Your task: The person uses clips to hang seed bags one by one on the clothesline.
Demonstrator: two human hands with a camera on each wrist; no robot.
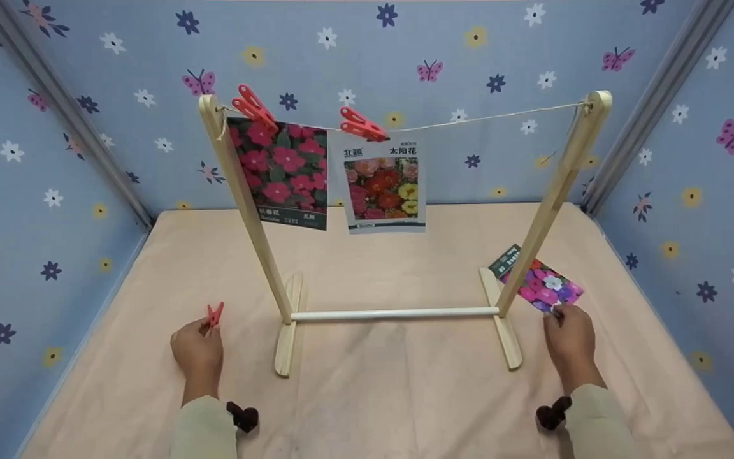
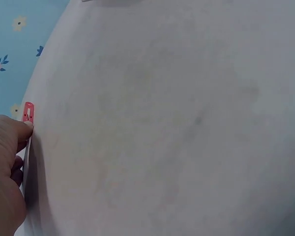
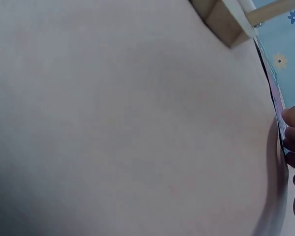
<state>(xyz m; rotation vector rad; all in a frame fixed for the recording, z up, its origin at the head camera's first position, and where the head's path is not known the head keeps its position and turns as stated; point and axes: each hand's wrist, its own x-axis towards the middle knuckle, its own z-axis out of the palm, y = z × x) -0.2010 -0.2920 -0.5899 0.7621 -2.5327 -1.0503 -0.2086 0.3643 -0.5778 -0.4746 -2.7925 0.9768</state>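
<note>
My left hand (image 1: 197, 347) pinches a red clothespin (image 1: 215, 313) over the left side of the table. In the left wrist view the tip of the clothespin (image 2: 29, 111) shows beyond the thumb. At the right, my right hand (image 1: 572, 335) pinches a corner of a flower seed packet (image 1: 542, 287) with pink and purple blooms. Part of that packet is behind the right post. From the string (image 1: 482, 120) hang a pink-flower packet (image 1: 287, 166) under one red clothespin (image 1: 254, 108) and a white-bordered packet (image 1: 384, 185) under another clothespin (image 1: 364, 125).
A wooden frame stands mid-table, its left post (image 1: 246, 223) and right post (image 1: 552, 204) joined by a low white rod (image 1: 395, 315). Its feet reach toward me. Patterned blue walls (image 1: 443, 172) enclose the pale tablecloth (image 1: 399, 395) at the back and both sides.
</note>
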